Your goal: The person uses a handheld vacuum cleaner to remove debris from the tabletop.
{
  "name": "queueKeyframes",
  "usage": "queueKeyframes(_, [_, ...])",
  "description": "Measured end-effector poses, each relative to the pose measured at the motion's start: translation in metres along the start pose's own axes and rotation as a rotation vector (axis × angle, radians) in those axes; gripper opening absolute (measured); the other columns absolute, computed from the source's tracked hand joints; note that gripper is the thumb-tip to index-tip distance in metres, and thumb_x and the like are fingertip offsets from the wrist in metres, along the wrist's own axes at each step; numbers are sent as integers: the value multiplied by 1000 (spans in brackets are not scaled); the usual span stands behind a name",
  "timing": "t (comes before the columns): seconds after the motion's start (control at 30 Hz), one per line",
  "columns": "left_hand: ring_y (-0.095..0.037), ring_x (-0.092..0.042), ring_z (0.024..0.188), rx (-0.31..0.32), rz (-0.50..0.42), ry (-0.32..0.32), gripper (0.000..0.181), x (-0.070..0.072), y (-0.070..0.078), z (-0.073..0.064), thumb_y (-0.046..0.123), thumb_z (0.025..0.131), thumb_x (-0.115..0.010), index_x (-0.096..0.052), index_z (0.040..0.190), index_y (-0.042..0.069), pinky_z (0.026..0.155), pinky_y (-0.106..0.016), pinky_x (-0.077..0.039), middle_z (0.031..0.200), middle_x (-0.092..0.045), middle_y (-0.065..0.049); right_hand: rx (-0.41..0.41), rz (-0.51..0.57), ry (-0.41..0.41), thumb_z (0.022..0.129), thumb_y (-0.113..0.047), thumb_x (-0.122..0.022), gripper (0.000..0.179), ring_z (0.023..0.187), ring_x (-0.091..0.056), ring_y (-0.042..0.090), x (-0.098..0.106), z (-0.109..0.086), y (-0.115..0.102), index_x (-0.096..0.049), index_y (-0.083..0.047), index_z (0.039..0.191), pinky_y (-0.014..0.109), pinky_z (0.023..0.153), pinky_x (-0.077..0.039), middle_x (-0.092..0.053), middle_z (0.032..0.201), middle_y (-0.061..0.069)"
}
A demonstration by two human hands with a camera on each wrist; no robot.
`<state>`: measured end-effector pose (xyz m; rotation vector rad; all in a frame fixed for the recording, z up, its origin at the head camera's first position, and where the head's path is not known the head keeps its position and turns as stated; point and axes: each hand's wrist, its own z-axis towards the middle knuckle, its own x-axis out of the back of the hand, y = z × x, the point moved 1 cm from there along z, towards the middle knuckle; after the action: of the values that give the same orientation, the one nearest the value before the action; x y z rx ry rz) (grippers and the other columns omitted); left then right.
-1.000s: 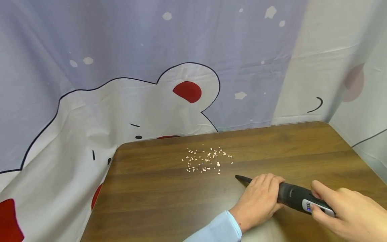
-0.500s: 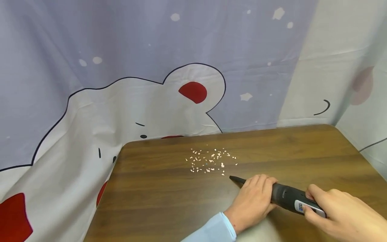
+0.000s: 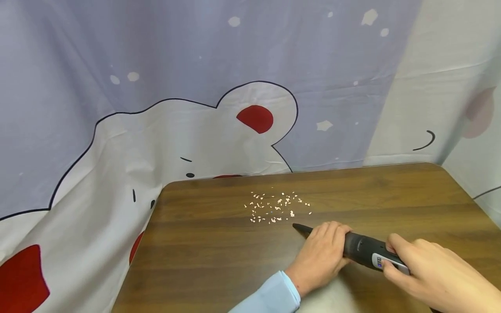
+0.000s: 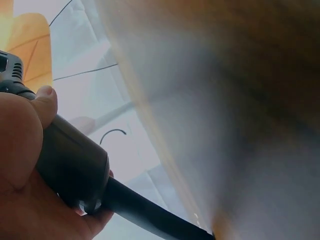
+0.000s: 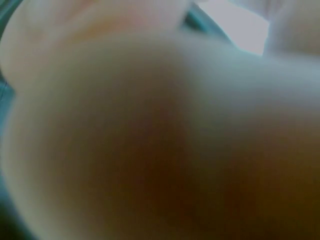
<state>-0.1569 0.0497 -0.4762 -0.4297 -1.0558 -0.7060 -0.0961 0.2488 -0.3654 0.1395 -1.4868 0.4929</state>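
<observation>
Both my hands hold a black handheld vacuum cleaner [image 3: 362, 250] low over the wooden table. In the head view, my left hand [image 3: 322, 252] grips its front part from above, just behind the slim nozzle [image 3: 302, 228]. The left wrist view shows the thumb and fingers of that hand wrapped round the dark vacuum body [image 4: 75, 160]. At the rear, my right hand [image 3: 426, 269] grips the handle, thumb by a grey panel with a lit blue display. Small pale scraps [image 3: 292, 214] lie scattered just beyond the nozzle tip. The right wrist view is mostly blurred skin.
The brown wooden table [image 3: 195, 261] has rounded back corners. Right behind it hangs a lilac and white curtain [image 3: 176, 134] with a cartoon print. A dark thin cord [image 3: 487, 192] runs beside the right edge.
The vacuum cleaner and both hands have moved left, bringing the nozzle tip to the near right side of the scraps. The head view has turned slightly left. The scraps look unchanged.
</observation>
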Motion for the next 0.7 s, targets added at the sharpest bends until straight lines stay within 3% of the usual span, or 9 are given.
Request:
queueKeyframes(0.3, [-13, -45, 117, 4, 6, 24, 67, 1, -10, 1, 52, 85, -66, -44, 133, 12, 106, -28, -36, 120, -51, 1, 16, -5, 73, 82, -25, -72, 31, 43, -25, -1, 2, 8, -8, -41, -28, 79, 18, 39, -25, -32, 54, -17])
queueKeyframes(0.7, [-14, -45, 119, 40, 8, 31, 67, 2, -23, -7, 50, 84, -68, -44, 134, 12, 108, -29, -35, 121, -51, 1, 9, 36, 31, 82, -28, -72, 26, 43, -31, 0, -2, 22, -16, -46, -28, 82, 20, 39, -31, -37, 54, -16])
